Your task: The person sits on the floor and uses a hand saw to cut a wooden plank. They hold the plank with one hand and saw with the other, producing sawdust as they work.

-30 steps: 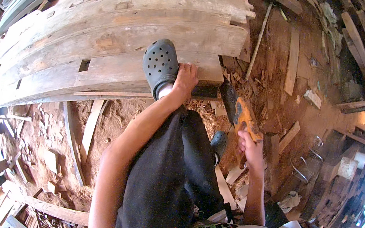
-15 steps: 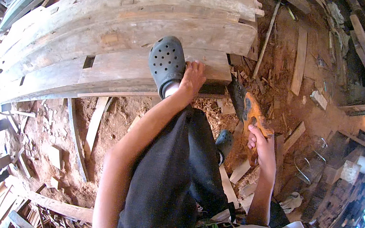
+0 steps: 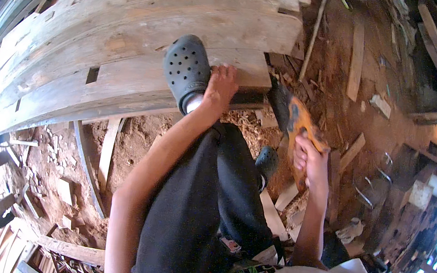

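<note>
My left hand (image 3: 220, 85) rests flat on a thick weathered timber beam (image 3: 130, 51), fingers spread, right beside my dark perforated clog (image 3: 186, 70), which stands on the same beam. My right hand (image 3: 309, 159) grips the handle of an orange and black power tool (image 3: 293, 119). The tool's dark front end sits at the cut end of the beam, near its lower right corner. My other clog (image 3: 267, 160) is down on the ground below.
Red-brown dirt (image 3: 135, 136) with sawdust and wood offcuts lies under the beam. Loose planks (image 3: 356, 61) and a thin pole (image 3: 314, 32) lie to the upper right. Boards and scrap pile up at the lower left (image 3: 68, 249); clutter stands at the right.
The view has shifted slightly. My right hand with the power tool has moved a little closer to the beam's end. My left hand stays on the beam beside the clog.
</note>
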